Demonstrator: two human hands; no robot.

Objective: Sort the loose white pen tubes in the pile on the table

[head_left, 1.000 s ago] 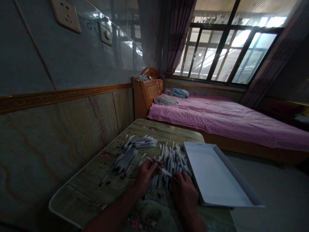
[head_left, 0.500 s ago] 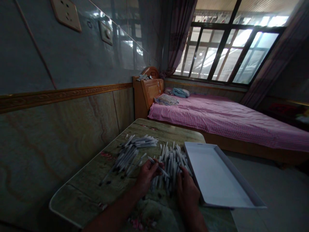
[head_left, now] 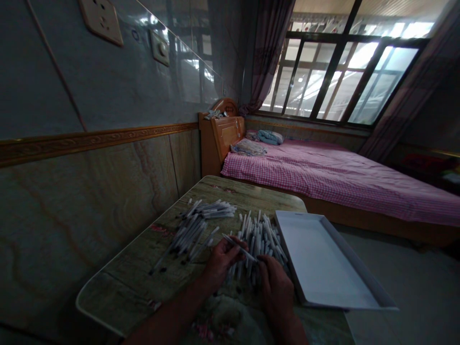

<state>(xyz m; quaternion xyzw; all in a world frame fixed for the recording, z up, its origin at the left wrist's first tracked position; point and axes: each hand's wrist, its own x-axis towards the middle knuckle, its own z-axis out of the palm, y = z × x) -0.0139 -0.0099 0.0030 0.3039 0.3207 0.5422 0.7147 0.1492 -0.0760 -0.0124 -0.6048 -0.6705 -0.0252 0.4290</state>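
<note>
Pink gingham bedsheet point(head_left: 323, 184); white tray point(head_left: 319, 261)

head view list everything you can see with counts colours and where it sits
slim plastic pens: too many to count, white with dark tips, two loose piles on the table
shallow rectangular tray: one, white, right of the pens at the table edge
marble-print table: one, green-brown, against the wall
gingham bed: one, pink, beyond the table
cloth bundle: one, blue, at the head of the bed
wooden headboard: one, orange-brown, against the wall
barred window: one, dark frame, far wall
curtains: two, purple, beside the window
wall socket: one, cream, upper wall
left hand: pinching one pen
right hand: fingers at that pen's tip
</note>
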